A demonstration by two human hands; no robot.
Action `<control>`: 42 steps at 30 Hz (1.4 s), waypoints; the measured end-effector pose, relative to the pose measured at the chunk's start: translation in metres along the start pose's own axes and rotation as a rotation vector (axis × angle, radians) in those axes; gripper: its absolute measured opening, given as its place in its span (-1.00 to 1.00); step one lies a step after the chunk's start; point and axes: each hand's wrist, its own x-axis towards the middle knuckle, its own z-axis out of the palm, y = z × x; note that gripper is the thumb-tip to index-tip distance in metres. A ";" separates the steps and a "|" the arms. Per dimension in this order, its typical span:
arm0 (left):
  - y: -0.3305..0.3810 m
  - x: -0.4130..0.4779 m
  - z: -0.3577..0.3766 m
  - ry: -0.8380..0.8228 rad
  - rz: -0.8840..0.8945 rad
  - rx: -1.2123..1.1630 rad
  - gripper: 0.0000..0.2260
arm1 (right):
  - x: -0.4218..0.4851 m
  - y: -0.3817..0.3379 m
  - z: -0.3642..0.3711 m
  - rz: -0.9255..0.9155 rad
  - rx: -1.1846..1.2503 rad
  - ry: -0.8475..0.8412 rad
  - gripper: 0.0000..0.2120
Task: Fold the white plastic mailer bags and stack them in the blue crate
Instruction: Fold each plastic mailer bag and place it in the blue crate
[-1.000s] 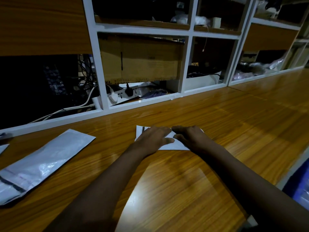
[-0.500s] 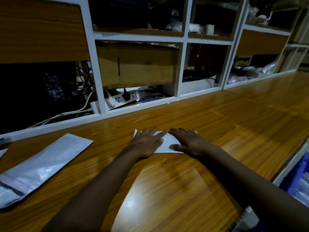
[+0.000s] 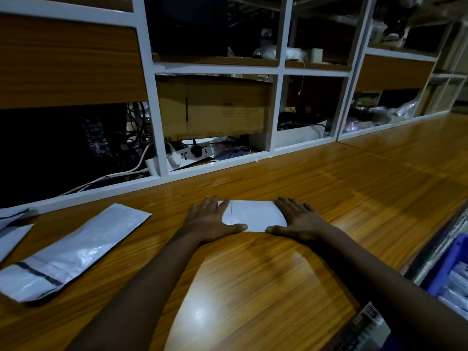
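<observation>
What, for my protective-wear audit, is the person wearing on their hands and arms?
Nothing that shows. Neither the left hand nor the right hand has a glove, watch or bracelet, and no sleeve appears up to the picture's lower edge. The light is dim, so a thin ring could go unseen.

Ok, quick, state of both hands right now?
Left hand: open, fingers straight, pressing flat on the left end of the folded mailer bag.
Right hand: open, pressing flat on the bag's right end.
</observation>
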 end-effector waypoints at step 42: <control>0.065 0.038 0.005 0.240 0.094 0.078 -0.54 | 0.049 -0.067 0.006 0.103 0.012 0.244 -0.50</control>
